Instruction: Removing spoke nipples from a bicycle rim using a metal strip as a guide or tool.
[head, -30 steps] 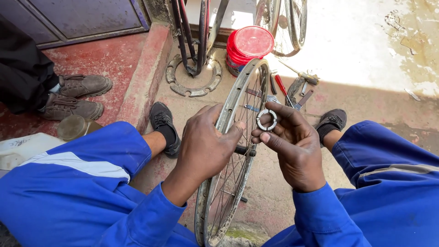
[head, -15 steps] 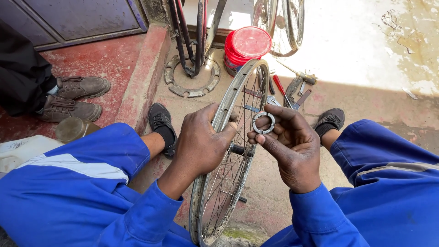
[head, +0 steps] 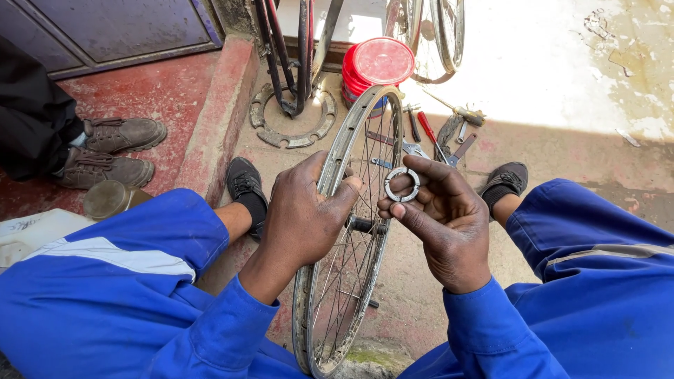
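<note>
— Holding the small metal ring (head: 401, 184) a little lower than a second ago, you now have it level with the top of the hub, where before it sat higher, up near the rim. Your right hand (head: 439, 221) pinches it between thumb and fingertips, so that hand is closed on the ring, with the hole facing you.

— And the left?

— Your left hand (head: 305, 217) is wrapped over the rim of the bicycle wheel (head: 347, 238), fingers curled across the metal and thumb on the near side. It grips the wheel as it did a second ago; the wheel stands upright between your knees and has hardly shifted.

— So what does the change amount to?

— As a judgement, you are turning the ring over to look at it, not fitting it: it is clear of the spokes and apart from the hub axle (head: 365, 224), which pokes out just below and to the left of the ring.

— Where is the ring against your grip exactly?

— It sits at the very tips of your right fingers, beyond the palm, just beside the fingertips of your left hand but not touching them.

— Anything else about?

— A red tub (head: 375, 67) stands beyond the wheel, and hand tools (head: 435, 140) lie on the ground to its right. Another person's brown shoes (head: 112, 151) rest on the red step at left.
</note>
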